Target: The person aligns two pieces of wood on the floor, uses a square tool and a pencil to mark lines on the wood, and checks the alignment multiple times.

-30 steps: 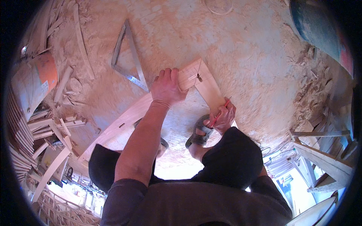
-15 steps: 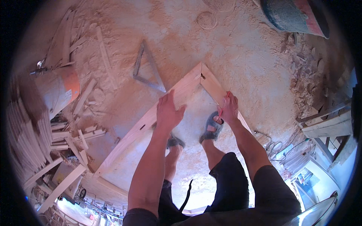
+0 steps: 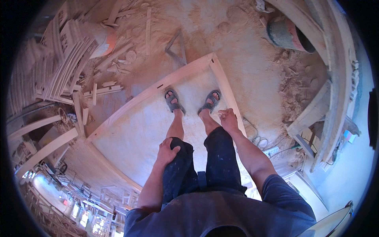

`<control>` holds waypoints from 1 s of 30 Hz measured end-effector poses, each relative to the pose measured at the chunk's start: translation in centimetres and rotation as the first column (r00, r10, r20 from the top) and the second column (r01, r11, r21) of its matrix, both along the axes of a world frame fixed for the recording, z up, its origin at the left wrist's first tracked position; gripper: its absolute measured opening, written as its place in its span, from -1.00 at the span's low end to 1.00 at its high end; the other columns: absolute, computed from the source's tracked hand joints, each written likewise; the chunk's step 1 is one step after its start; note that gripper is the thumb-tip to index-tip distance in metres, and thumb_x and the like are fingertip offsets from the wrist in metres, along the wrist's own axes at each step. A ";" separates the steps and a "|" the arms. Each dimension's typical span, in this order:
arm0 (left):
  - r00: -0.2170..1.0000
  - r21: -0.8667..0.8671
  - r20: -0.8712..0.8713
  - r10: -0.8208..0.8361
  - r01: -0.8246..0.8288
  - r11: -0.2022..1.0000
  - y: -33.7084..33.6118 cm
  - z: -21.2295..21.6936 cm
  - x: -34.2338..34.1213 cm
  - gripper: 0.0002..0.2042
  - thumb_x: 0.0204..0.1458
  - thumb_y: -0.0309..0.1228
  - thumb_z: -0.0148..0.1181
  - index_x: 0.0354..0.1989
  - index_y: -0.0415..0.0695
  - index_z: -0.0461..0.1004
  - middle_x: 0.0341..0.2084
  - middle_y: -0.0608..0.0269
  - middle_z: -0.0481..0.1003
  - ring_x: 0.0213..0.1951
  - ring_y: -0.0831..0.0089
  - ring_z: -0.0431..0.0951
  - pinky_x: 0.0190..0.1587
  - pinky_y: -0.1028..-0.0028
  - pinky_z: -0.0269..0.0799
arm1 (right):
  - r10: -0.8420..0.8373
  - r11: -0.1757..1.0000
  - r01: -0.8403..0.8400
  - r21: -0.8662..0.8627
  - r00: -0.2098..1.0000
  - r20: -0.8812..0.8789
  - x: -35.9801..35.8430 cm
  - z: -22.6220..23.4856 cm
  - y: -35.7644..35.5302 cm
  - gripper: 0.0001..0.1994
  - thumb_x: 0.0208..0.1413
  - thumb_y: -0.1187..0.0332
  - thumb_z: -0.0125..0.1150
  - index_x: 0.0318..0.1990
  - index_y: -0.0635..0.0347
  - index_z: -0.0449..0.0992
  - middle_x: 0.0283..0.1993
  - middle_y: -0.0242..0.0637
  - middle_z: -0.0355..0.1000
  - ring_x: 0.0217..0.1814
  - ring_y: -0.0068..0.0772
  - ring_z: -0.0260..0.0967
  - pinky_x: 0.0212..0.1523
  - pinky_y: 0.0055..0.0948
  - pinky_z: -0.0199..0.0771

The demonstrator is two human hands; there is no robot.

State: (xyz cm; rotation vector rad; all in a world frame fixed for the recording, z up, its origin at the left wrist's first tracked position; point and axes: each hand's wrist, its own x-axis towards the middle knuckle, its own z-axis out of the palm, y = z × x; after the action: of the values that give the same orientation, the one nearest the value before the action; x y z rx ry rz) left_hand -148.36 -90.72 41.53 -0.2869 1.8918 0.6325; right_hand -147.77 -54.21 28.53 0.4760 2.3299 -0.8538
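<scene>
A large pale wooden frame (image 3: 130,104) lies on the floor around my sandalled feet. Dark slots show in its far rail and at its far corner. My left hand (image 3: 169,151) rests on my left knee, thumb apart from the fingers, holding nothing. Just inside the frame's right rail (image 3: 223,79), my right hand (image 3: 228,119) hangs with curled fingers. What they pinch, if anything, is too small to make out. Beyond the far rail lies a grey triangular square (image 3: 182,49), touching or nearly touching the wood.
Stacked thin boards (image 3: 71,69) and an orange-and-white bucket (image 3: 108,41) stand at the left, with offcuts around them. A dark bucket (image 3: 282,34) sits at the far right. Timber (image 3: 312,104) leans along the right side, near a cable (image 3: 258,140). Sawdust covers the floor.
Both hands have left the frame: the left has come back to my knee, the right has lifted off the right rail. My view has risen and shifted, showing more of the frame.
</scene>
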 end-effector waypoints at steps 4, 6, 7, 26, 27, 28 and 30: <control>1.000 -0.144 -0.007 0.021 -0.022 0.989 0.9 7.8 6.8 -0.28 0.11 -0.10 0.32 0.42 -0.15 0.31 0.46 -0.09 0.19 0.45 -0.12 0.18 0.47 0.12 0.18 | 0.028 0.992 -0.007 -0.129 0.986 0.162 1.1 6.4 0.6 -0.83 0.26 0.25 0.13 -0.20 0.12 0.56 -0.11 0.05 0.54 0.00 0.09 0.54 0.00 -0.02 0.52; 0.998 -0.142 -0.004 0.060 -0.060 0.988 -0.2 7.9 10.1 -0.29 0.12 -0.10 0.31 0.42 -0.16 0.31 0.41 -0.12 0.27 0.41 -0.11 0.26 0.44 0.14 0.22 | -0.021 0.980 0.067 -0.189 0.971 0.237 1.2 9.0 0.7 -0.79 0.31 0.23 0.10 -0.18 0.21 0.49 -0.24 0.08 0.58 -0.05 0.12 0.56 -0.01 0.00 0.51; 0.997 -0.137 -0.007 0.075 -0.076 0.988 -0.5 7.6 11.3 -0.29 0.13 -0.10 0.31 0.42 -0.17 0.31 0.39 -0.14 0.30 0.39 -0.10 0.30 0.43 0.15 0.24 | -0.024 0.987 0.060 -0.152 0.973 0.227 1.2 9.9 1.1 -0.80 0.30 0.25 0.10 -0.17 0.21 0.49 -0.22 0.08 0.57 -0.05 0.14 0.56 -0.01 0.01 0.50; 0.789 -0.083 -0.128 0.601 -0.613 0.786 -10.1 15.1 30.6 -0.38 0.16 -0.15 0.26 0.36 -0.20 0.38 0.19 -0.16 0.51 0.24 -0.03 0.50 0.31 0.19 0.39 | 0.086 0.548 -0.827 -0.131 0.211 -0.974 -6.1 61.6 -24.9 -0.81 0.45 0.43 0.00 0.13 0.19 0.31 -0.05 0.08 0.50 -0.25 -0.31 0.42 -0.22 -0.40 0.48; 0.750 -0.081 -0.156 0.643 -0.659 0.748 -10.4 16.0 31.8 -0.39 0.16 -0.15 0.26 0.35 -0.20 0.39 0.18 -0.16 0.52 0.24 -0.04 0.50 0.30 0.19 0.40 | 0.129 0.466 -0.879 -0.100 0.179 -0.975 -5.7 63.9 -25.6 -0.82 0.46 0.40 -0.02 0.11 0.20 0.31 -0.03 0.10 0.49 -0.25 -0.33 0.38 -0.25 -0.42 0.46; 0.710 -0.078 -0.183 0.680 -0.700 0.710 -10.8 17.2 33.3 -0.40 0.16 -0.16 0.26 0.34 -0.20 0.39 0.18 -0.17 0.52 0.23 -0.04 0.50 0.30 0.18 0.40 | 0.148 0.389 -0.918 -0.079 0.147 -0.978 -5.4 65.4 -26.5 -0.82 0.47 0.38 -0.04 0.12 0.20 0.31 -0.02 0.09 0.47 -0.26 -0.34 0.35 -0.28 -0.43 0.42; 0.646 -0.072 -0.240 0.724 -0.756 0.651 -10.3 17.1 37.4 -0.42 0.16 -0.14 0.25 0.30 -0.21 0.42 0.15 -0.18 0.53 0.20 -0.07 0.52 0.27 0.16 0.42 | 0.165 0.250 -0.968 -0.033 0.076 -0.983 -4.4 68.6 -28.1 -0.79 0.48 0.35 -0.09 0.13 0.21 0.30 -0.04 0.05 0.44 -0.30 -0.38 0.28 -0.33 -0.46 0.34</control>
State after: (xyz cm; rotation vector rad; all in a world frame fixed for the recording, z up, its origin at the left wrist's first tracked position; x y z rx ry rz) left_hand -110.93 -101.01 58.66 -1.2091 1.9780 1.0791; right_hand -152.22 -82.32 97.15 -1.8537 2.0628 -1.6067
